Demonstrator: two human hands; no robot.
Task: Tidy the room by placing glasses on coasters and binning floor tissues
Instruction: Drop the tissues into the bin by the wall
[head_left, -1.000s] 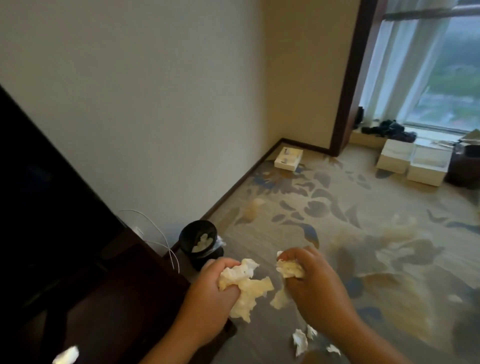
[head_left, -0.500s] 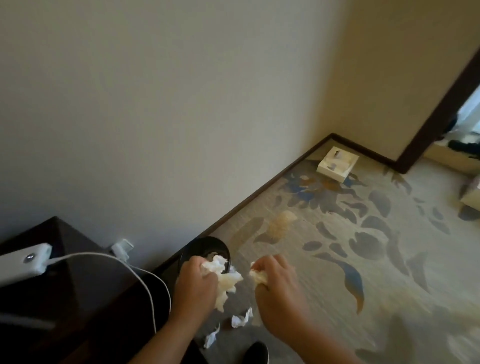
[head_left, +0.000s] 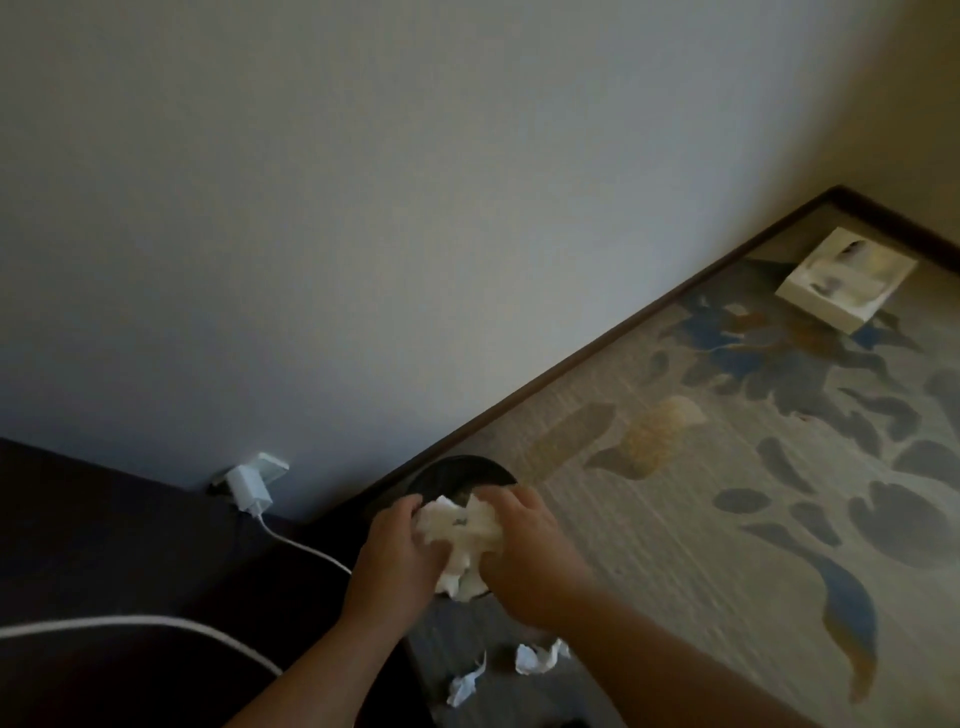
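The floor is a carpet (head_left: 727, 519) with a pale ground and blue, grey and yellow leaf shapes. It meets the wall along a dark baseboard (head_left: 597, 358). A black bin (head_left: 462, 473) stands on the carpet, just beside the baseboard. Near the bottom edge, two crumpled tissues (head_left: 537, 659) lie on the carpet, a little apart from each other. In the far right corner lies a flat white box (head_left: 841, 286), close to the baseboard and well apart from the bin.

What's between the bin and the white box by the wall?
Head view: only bare patterned carpet lies between the bin and the white box; no tissues there.
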